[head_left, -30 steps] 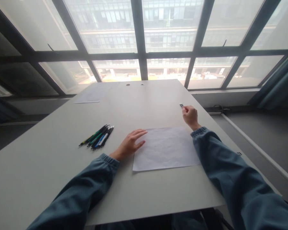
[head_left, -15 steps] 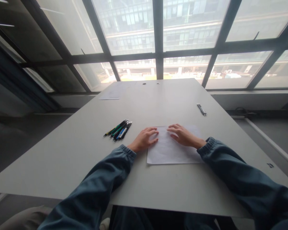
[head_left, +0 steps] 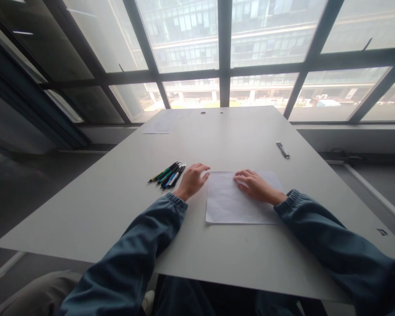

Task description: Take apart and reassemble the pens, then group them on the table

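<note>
A white sheet of paper (head_left: 230, 202) lies on the grey table (head_left: 118, 197) in front of me. My right hand (head_left: 255, 185) rests flat on the sheet's upper part, fingers stretched out. My left hand (head_left: 193, 179) hovers just left of the sheet, fingers loosely curled and apart, holding nothing. A bunch of several pens (head_left: 167, 174) lies close to the left of that hand. A single pen (head_left: 283, 149) lies apart on the table, to the far right.
Another sheet of paper (head_left: 159, 125) lies at the table's far left corner. Two small round holes (head_left: 203, 113) sit near the far edge. Large windows stand behind the table, and a curtain hangs at the left.
My right hand let go of the single pen at the far right and came back onto the sheet. My left hand lifted off the sheet's edge and shifted left toward the pens.
</note>
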A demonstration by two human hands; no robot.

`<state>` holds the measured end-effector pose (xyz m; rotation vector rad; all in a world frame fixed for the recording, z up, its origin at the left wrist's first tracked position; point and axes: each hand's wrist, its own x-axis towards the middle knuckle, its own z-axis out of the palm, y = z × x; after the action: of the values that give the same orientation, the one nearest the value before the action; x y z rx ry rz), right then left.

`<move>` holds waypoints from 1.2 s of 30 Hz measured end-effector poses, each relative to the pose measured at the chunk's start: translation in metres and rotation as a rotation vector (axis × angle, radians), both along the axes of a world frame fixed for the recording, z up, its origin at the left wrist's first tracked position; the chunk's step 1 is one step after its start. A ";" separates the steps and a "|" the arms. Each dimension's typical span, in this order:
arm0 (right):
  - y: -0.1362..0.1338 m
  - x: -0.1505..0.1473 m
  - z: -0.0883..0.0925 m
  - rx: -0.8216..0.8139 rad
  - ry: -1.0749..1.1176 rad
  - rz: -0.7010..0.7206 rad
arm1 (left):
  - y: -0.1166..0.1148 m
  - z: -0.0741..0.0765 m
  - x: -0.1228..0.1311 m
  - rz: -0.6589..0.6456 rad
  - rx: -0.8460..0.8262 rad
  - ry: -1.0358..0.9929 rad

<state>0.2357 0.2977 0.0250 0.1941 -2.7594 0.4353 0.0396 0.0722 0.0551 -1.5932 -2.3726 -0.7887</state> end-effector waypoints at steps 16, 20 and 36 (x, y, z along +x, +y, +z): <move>-0.001 0.000 0.001 0.038 0.009 -0.010 | -0.038 0.012 -0.067 0.621 -0.336 -0.009; -0.002 0.000 0.002 0.020 0.012 -0.006 | -0.038 0.011 -0.067 0.619 -0.358 0.010; -0.002 0.000 0.002 0.054 -0.002 -0.021 | -0.032 0.012 -0.066 0.681 -0.377 0.013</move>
<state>0.2356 0.2954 0.0272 0.1784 -2.7744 0.3565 -0.0266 0.0399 0.0675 -0.7450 -2.8877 -0.1979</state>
